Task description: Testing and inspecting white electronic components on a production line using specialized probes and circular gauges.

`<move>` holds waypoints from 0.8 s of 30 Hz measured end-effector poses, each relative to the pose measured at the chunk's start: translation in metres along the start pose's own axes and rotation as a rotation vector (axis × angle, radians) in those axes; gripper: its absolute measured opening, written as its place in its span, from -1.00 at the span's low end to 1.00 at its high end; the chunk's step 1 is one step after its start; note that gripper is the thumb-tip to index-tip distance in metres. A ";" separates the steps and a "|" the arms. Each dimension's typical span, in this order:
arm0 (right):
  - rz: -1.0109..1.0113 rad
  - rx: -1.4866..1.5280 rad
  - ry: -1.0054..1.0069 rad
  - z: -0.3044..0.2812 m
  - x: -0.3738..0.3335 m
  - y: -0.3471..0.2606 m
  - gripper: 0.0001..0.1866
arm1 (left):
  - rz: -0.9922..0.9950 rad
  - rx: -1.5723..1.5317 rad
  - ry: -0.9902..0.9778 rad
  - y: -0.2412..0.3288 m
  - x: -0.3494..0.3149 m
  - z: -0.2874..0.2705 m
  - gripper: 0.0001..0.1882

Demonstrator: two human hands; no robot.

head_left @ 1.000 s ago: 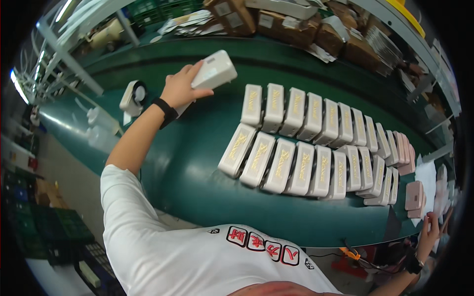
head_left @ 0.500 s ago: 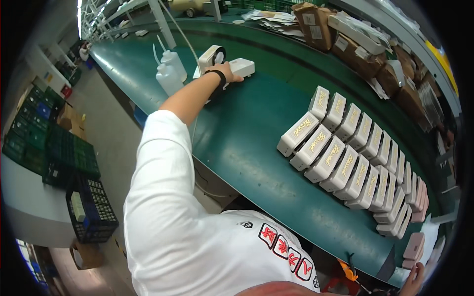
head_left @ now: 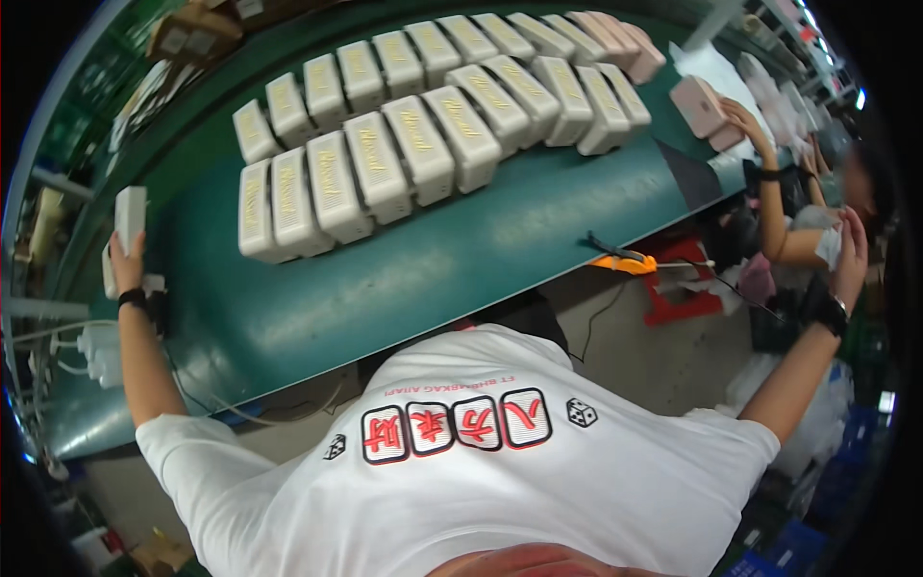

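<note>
Closest to me is the person's white printed T-shirt [head_left: 615, 481]. The right hand [head_left: 850, 260] is raised off to the side, fingers straight and close together. Over the green tabletop's [head_left: 385, 298] left end, the left hand [head_left: 127, 262] grips a white oblong plastic case [head_left: 131, 212]. Beyond stand two rows of white, gold-lettered plastic cases [head_left: 377, 163], the farther ending in pink ones [head_left: 648, 54]; rightward, a co-worker's hand [head_left: 750, 125] touches another pink plastic case [head_left: 697, 108].

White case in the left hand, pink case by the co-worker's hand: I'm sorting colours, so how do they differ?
The white case is off-white, the pink case pale pink. The left hand holds the white case; a co-worker's hand is at the pink case. Both look boxy.
</note>
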State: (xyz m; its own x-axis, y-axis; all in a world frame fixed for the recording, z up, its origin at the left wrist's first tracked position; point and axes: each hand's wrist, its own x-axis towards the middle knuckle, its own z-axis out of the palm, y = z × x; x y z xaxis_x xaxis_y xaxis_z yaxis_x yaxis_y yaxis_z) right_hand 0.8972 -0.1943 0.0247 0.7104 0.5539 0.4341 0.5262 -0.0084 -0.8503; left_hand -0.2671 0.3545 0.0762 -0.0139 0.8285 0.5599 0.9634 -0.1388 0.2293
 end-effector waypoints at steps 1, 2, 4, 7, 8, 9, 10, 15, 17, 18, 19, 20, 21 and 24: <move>-0.051 -0.001 0.039 0.000 -0.017 0.001 -0.73 | 0.023 -0.023 -0.026 0.019 0.007 0.014 -0.21; -0.045 -0.025 0.056 0.000 -0.039 -0.009 -0.73 | -0.016 -0.111 -0.002 0.029 0.009 0.021 -0.23; 0.095 -0.199 -0.046 0.006 -0.072 -0.018 -0.74 | -0.057 -0.197 0.022 0.026 0.012 0.018 -0.25; 0.198 -0.184 -0.096 0.016 -0.110 0.029 -0.74 | 0.030 -0.201 -0.051 0.032 0.014 0.009 -0.27; 0.173 -0.208 0.003 0.020 -0.123 0.028 -0.75 | -0.181 -0.913 -0.038 0.089 0.012 0.019 -0.23; 0.140 -0.205 0.085 0.042 -0.123 0.026 -0.75 | -0.427 -1.590 -0.002 0.127 0.006 0.006 -0.19; 0.116 -0.157 0.132 0.055 -0.122 0.023 -0.76 | -0.431 -1.590 -0.031 0.137 0.004 0.003 -0.19; 0.079 -0.150 0.022 0.114 -0.106 -0.054 -0.79 | -0.169 -1.899 -0.349 0.233 -0.042 -0.012 0.03; 0.165 -0.080 -0.086 0.131 -0.116 -0.065 -0.80 | -0.093 -1.875 -0.359 0.273 -0.069 -0.018 0.08; 0.217 -0.163 -0.406 0.139 -0.128 -0.071 -0.79 | -0.097 -1.905 -0.387 0.282 -0.079 -0.019 0.09; 0.260 -0.228 -0.730 0.148 -0.140 -0.067 -0.74 | -0.093 -1.925 -0.408 0.292 -0.089 -0.023 0.10; 0.489 -0.117 -0.875 0.164 -0.160 -0.045 -0.60 | -0.089 -1.942 -0.427 0.302 -0.099 -0.027 0.12; 0.518 -0.113 -1.005 0.183 -0.186 -0.023 -0.55 | -0.089 -1.936 -0.434 0.313 -0.108 -0.027 0.12; 0.684 -0.015 -1.181 0.239 -0.293 0.090 -0.79 | -0.226 -1.831 -0.343 0.343 -0.142 -0.024 0.09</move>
State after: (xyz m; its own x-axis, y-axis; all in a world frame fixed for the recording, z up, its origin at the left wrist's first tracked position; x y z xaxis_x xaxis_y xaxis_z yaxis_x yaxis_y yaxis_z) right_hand 0.6248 -0.1582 -0.2506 0.0137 0.8105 -0.5856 0.2436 -0.5707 -0.7842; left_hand 0.0591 0.1764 0.0948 0.1878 0.9381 0.2911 -0.4940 -0.1660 0.8535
